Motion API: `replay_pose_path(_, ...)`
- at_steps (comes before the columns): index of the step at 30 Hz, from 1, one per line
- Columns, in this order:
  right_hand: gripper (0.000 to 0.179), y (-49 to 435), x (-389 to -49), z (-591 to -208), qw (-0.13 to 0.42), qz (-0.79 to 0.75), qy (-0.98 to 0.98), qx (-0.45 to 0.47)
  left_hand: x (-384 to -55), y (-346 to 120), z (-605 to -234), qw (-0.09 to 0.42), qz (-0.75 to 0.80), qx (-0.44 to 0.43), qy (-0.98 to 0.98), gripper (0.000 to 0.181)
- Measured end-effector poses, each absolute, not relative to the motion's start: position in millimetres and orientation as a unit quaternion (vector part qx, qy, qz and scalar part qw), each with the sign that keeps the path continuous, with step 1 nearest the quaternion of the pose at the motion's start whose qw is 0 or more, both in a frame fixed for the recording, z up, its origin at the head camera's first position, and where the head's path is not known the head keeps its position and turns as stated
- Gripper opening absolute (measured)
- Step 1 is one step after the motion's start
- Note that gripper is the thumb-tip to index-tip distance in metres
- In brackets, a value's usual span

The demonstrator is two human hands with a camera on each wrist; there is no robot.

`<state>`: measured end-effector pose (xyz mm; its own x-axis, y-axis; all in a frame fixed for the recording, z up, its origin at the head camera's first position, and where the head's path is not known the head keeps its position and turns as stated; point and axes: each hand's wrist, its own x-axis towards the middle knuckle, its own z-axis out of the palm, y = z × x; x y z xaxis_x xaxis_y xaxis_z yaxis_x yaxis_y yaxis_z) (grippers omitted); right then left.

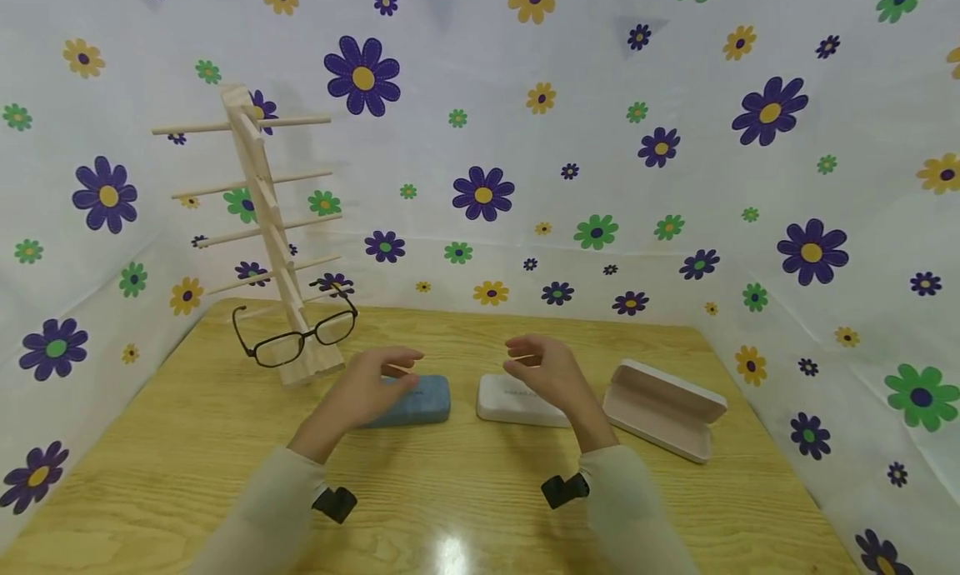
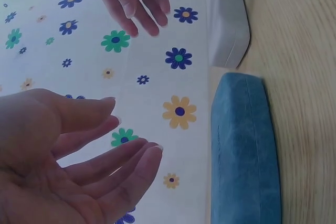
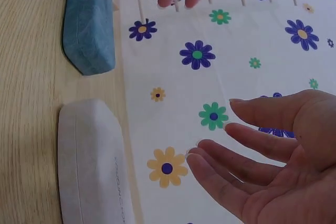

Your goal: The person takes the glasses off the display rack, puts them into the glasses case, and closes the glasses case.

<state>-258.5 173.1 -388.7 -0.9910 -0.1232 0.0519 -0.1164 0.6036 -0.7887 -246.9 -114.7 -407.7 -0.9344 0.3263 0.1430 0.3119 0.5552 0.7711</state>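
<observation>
Your left hand (image 1: 367, 383) and right hand (image 1: 551, 373) are hovering empty, fingers loose, by the blue case (image 1: 429, 400) and white case (image 1: 513, 402), lying toward the desk's far edge (image 1: 465, 325) (probably light, stiff; pinch the long sides).

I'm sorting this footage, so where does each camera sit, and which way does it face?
Head: worn on the head, facing forward and down at the table; the left hand, right hand and both sleeves show.
Left wrist: worn on the left wrist, looking past that hand toward the blue case; the right hand shows at the top.
Right wrist: worn on the right wrist, looking past that hand toward the closed white case; part of the left hand shows at the top.
Shared: both wrist views include both cases and the flowered backdrop.
</observation>
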Motion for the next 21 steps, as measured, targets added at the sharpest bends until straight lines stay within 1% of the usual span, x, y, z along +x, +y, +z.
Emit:
replay_pose_path(6,0.035,152,-264,-385,0.005,-0.459,0.883,-0.097,-240,-136,-402,-0.007,0.439,0.2,0.876,0.039)
replay_pose_path(13,0.032,130,-270,-388,0.001,-0.473,0.865,-0.165,-229,-161,-388,-0.03,0.423,0.197,0.884,0.041)
replay_pose_path(21,0.033,105,-277,-394,0.008,-0.476,0.857,-0.199,-216,-186,-373,-0.026,0.419,0.216,0.881,0.043)
